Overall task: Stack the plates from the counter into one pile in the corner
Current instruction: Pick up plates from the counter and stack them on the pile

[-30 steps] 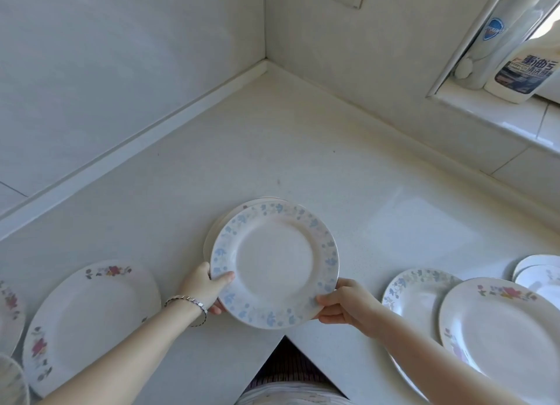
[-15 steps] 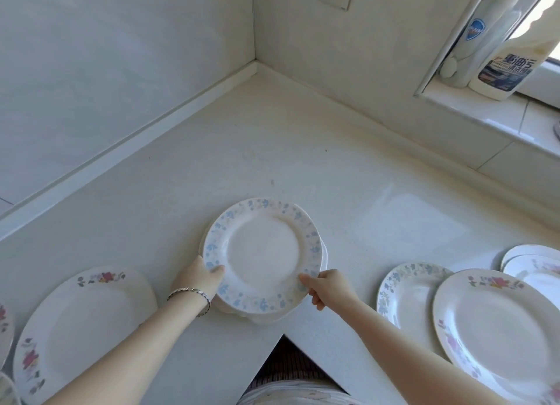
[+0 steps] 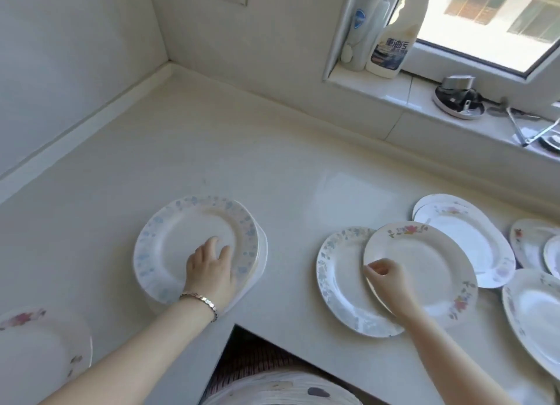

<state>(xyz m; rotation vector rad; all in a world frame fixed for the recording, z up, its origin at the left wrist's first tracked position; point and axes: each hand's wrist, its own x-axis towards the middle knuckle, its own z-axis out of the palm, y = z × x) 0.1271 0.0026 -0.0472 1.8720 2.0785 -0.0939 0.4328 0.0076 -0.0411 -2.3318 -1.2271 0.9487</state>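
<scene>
We note the plate pile at lower centre-left (blue-flowered rim on top); left hand lies flat and open on it. Right hand pinches the pink-flowered plate at right, overlapping another plate.

Bare forearms, beaded bracelet on left wrist

The round white plate with a pale blue flower rim is showing at 9 o'clock on the cream-white stone counter. The round white plate with pink and red flowers is lying at 3 o'clock, overlapping the round white plate with a grey-blue leaf rim. The silver bead bracelet is shining at 7 o'clock.
</scene>
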